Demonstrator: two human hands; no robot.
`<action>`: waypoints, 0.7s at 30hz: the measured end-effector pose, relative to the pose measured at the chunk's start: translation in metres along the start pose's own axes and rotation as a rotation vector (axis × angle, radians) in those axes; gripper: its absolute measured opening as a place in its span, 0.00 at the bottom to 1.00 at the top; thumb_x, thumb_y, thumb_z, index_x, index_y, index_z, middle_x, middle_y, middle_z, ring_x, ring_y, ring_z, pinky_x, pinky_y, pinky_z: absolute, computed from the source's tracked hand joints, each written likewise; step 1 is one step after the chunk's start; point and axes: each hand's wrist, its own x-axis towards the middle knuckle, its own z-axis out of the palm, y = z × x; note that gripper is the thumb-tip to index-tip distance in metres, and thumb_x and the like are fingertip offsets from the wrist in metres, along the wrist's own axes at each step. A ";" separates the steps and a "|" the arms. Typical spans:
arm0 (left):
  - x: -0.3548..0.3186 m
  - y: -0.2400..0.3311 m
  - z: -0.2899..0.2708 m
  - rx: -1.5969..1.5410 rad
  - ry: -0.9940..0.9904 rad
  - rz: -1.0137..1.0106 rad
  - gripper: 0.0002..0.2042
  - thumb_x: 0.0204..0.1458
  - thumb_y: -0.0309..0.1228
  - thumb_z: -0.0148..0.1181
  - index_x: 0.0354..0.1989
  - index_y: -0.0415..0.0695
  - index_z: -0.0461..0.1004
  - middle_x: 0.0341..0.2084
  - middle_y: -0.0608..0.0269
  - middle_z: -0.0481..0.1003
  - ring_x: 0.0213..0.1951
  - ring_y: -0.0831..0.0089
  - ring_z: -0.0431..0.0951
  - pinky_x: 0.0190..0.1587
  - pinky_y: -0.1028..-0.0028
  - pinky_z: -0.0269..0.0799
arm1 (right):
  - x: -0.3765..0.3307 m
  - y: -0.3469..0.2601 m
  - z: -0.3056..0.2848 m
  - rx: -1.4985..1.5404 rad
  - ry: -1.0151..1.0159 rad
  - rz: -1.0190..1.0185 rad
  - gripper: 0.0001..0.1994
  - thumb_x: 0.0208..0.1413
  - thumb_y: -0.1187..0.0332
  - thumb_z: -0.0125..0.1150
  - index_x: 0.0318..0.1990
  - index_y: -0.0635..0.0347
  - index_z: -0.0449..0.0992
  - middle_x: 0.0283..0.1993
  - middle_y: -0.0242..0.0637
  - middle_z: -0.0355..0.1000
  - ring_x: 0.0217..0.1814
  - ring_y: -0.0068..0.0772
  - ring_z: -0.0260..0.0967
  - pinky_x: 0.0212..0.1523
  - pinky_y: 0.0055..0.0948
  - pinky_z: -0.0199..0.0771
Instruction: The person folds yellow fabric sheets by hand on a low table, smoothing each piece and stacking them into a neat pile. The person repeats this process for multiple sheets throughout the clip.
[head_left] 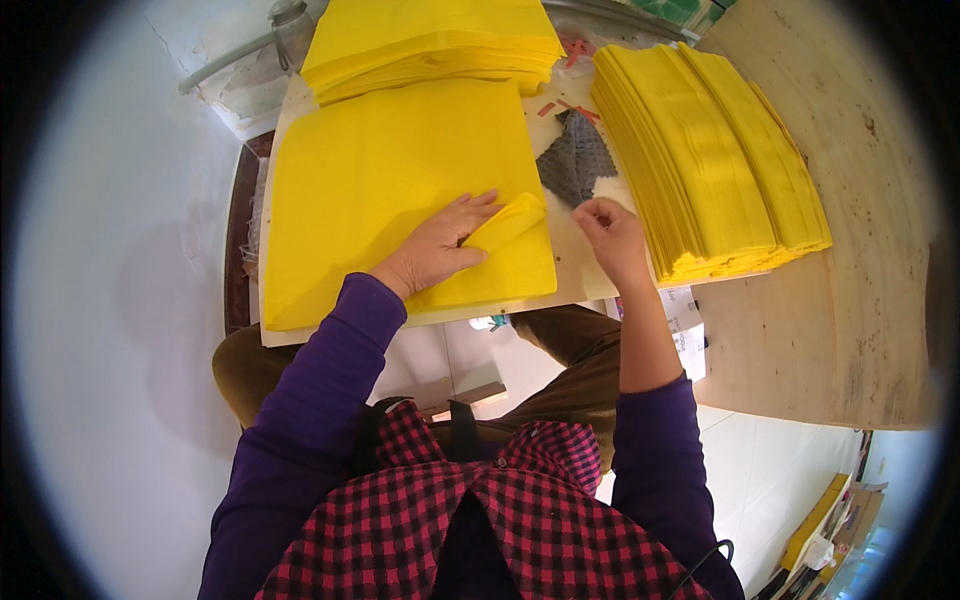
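Observation:
A flat yellow felt-like sheet (390, 150) lies in front of me on the table. Its right side has a small curled flap (508, 226). My left hand (437, 243) rests on the sheet, fingers stretched out, with the flap between thumb and forefinger. To the right of the sheet, my right hand (612, 235) is closed in a pinch. Its fingertips are at the lower tip of a dark grey cloth (577, 160); whatever they hold, if anything, is too small to make out.
Behind the sheet is a yellow stack (430, 45). A thick stack of folded yellow pieces (715, 160) stands at the right. Red scraps (575, 108) lie near the grey cloth. A glass jar (292, 30) is at the back left, and a wooden board (850, 300) is at the right.

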 end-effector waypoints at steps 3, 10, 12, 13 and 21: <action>0.000 -0.002 0.001 0.017 0.005 -0.003 0.29 0.46 0.34 0.53 0.60 0.41 0.64 0.63 0.47 0.58 0.66 0.55 0.54 0.69 0.63 0.42 | 0.023 0.013 0.003 -0.255 0.214 -0.119 0.11 0.46 0.66 0.67 0.35 0.63 0.77 0.33 0.37 0.73 0.35 0.35 0.70 0.37 0.30 0.70; -0.003 -0.004 0.000 -0.021 -0.017 -0.037 0.29 0.48 0.32 0.53 0.62 0.41 0.61 0.66 0.52 0.55 0.68 0.56 0.51 0.69 0.65 0.39 | 0.039 0.037 0.012 -0.465 0.174 -0.021 0.12 0.49 0.64 0.65 0.40 0.59 0.78 0.38 0.38 0.75 0.37 0.38 0.72 0.41 0.33 0.71; -0.003 -0.005 0.001 -0.028 -0.003 -0.043 0.29 0.48 0.33 0.53 0.62 0.42 0.61 0.66 0.53 0.55 0.68 0.56 0.51 0.69 0.65 0.38 | 0.036 0.036 0.009 -0.493 0.180 -0.116 0.11 0.49 0.68 0.64 0.40 0.60 0.78 0.38 0.38 0.75 0.37 0.36 0.72 0.40 0.30 0.72; -0.003 -0.005 0.002 -0.034 -0.006 -0.055 0.29 0.48 0.33 0.53 0.62 0.42 0.61 0.66 0.53 0.55 0.68 0.56 0.50 0.69 0.65 0.38 | 0.033 0.035 0.006 -0.362 0.173 -0.128 0.10 0.49 0.70 0.64 0.39 0.60 0.78 0.37 0.37 0.75 0.37 0.33 0.72 0.40 0.28 0.71; -0.001 -0.003 0.001 0.008 0.003 -0.017 0.29 0.46 0.34 0.53 0.61 0.42 0.63 0.64 0.52 0.59 0.67 0.54 0.53 0.69 0.62 0.43 | -0.022 0.001 -0.005 0.253 -0.348 -0.089 0.09 0.44 0.77 0.69 0.35 0.57 0.78 0.34 0.22 0.65 0.31 0.14 0.57 0.33 0.15 0.58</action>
